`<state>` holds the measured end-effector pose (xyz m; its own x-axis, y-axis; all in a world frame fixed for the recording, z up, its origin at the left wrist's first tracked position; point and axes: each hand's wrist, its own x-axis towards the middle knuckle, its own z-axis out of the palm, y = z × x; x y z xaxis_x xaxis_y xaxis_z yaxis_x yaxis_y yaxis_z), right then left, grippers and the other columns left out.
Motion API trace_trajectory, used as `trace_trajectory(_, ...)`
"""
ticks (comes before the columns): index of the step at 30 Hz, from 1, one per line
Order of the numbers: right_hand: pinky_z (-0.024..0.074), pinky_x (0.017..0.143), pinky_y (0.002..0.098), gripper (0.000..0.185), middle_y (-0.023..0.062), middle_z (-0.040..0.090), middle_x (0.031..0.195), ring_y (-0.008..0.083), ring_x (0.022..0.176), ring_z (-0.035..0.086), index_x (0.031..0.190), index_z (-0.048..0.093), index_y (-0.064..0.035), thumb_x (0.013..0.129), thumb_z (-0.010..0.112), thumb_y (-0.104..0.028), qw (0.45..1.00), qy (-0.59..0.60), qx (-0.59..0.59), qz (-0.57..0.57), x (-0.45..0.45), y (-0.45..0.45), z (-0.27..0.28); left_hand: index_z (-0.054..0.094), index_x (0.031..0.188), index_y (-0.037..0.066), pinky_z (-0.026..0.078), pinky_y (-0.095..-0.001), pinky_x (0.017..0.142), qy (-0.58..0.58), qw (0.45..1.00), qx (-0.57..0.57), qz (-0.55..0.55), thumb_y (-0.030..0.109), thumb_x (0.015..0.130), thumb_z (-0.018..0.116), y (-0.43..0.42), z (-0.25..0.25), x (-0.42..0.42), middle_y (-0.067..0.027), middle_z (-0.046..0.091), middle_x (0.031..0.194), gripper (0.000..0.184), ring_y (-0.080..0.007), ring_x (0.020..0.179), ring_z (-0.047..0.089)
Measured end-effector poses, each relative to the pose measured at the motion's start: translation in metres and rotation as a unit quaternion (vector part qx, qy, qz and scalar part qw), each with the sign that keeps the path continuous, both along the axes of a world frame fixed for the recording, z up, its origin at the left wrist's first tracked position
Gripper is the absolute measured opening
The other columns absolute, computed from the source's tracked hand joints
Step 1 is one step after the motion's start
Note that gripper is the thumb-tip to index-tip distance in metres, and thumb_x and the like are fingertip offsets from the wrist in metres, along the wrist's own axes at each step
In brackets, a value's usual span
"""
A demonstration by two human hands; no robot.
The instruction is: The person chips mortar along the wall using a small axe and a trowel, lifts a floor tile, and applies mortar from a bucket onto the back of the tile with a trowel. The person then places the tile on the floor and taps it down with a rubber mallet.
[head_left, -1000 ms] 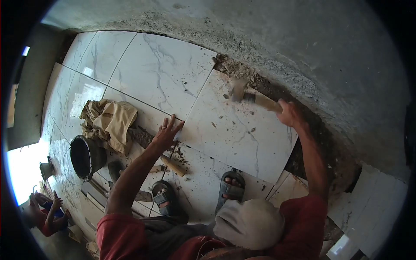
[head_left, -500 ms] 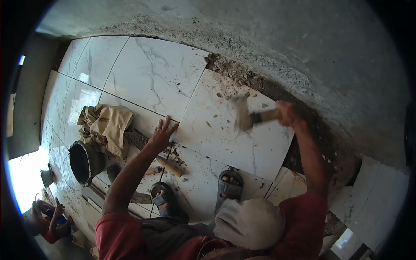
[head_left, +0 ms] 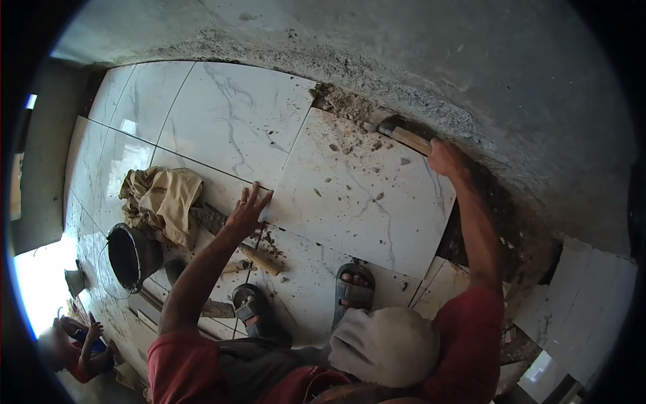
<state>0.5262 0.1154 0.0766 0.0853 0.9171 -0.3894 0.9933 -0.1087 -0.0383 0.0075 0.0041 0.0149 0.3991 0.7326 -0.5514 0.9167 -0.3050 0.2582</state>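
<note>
My right hand is wrapped round the wooden handle of a hammer. The hammer's dark head is down in the rubble-filled gap between the tile edge and the wall. My left hand lies with fingers stretched out at the near left corner of a large white veined tile, by the joint. Crumbs of mortar are scattered over this tile. Close below my left hand is a wooden tool handle, and a dirty flat blade shows partly behind my forearm.
A crumpled tan cloth and a black bucket are on the floor at left. The rough grey wall borders the far side. My sandalled feet stand on the nearer tiles. Another person crouches at lower left.
The hammer has gone from above the tile, where it was blurred, up and rightward into the gap along the wall. My left hand has barely shifted.
</note>
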Motion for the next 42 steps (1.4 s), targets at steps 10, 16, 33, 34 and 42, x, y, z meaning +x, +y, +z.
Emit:
trace_trajectory(10,0.0509,0.082,0.0468,0.044,0.0222,0.064,0.103,0.0411,0.096,0.061,0.116,0.057,-0.0037,0.073,0.059,-0.013,0.998,0.012,-0.02,-0.066,0.01,0.005,-0.02,0.019,0.148,0.029,0.034,-0.0592,0.104,-0.014,1.0,0.01,0.016,0.011,0.071,0.079,0.0,-0.003,0.005,-0.0225,0.003,0.154,0.099,-0.0527,0.136,0.017)
trace_trajectory(16,0.0493,0.08,0.0477,0.029,0.0223,0.064,0.096,0.0396,0.096,0.062,0.101,0.059,-0.0064,0.073,0.059,-0.01,0.963,0.18,0.025,0.2,-0.022,-0.018,0.005,0.019,0.148,0.029,0.033,-0.0594,0.104,-0.015,1.0,-0.001,0.02,0.009,0.071,0.077,-0.003,-0.003,0.005,-0.0216,0.002,0.154,0.099,-0.0524,0.136,0.016)
trace_trajectory(33,0.0498,0.081,0.0466,0.033,0.0235,0.063,0.102,0.0423,0.095,0.061,0.107,0.057,-0.0046,0.076,0.06,-0.012,0.997,0.07,-0.005,0.025,-0.037,0.014,-0.01,0.018,0.148,0.029,0.033,-0.06,0.104,0.001,1.0,-0.003,0.023,0.005,0.069,0.077,0.001,-0.001,0.006,-0.0214,0.003,0.154,0.101,-0.0522,0.136,0.017)
trace_trajectory(34,0.0507,0.077,0.0474,0.026,0.023,0.065,0.097,0.0425,0.093,0.062,0.1,0.057,-0.0047,0.075,0.061,-0.012,0.993,0.1,0.008,0.065,-0.042,0.002,-0.003,0.018,0.148,0.029,0.033,-0.0598,0.104,0.002,1.0,-0.002,0.023,0.004,0.069,0.077,-0.001,-0.001,0.007,-0.021,0.002,0.154,0.101,-0.0521,0.136,0.016)
trace_trajectory(42,0.0507,0.082,0.044,0.049,0.0236,0.063,0.104,0.0412,0.098,0.06,0.116,0.058,-0.0045,0.069,0.068,-0.014,0.999,0.042,-0.009,-0.014,-0.03,0.043,-0.048,0.019,0.148,0.029,0.034,-0.0593,0.104,0.002,1.0,-0.005,0.02,0.004,0.069,0.077,0.002,-0.001,0.005,-0.0207,0.001,0.154,0.101,-0.0512,0.137,0.016)
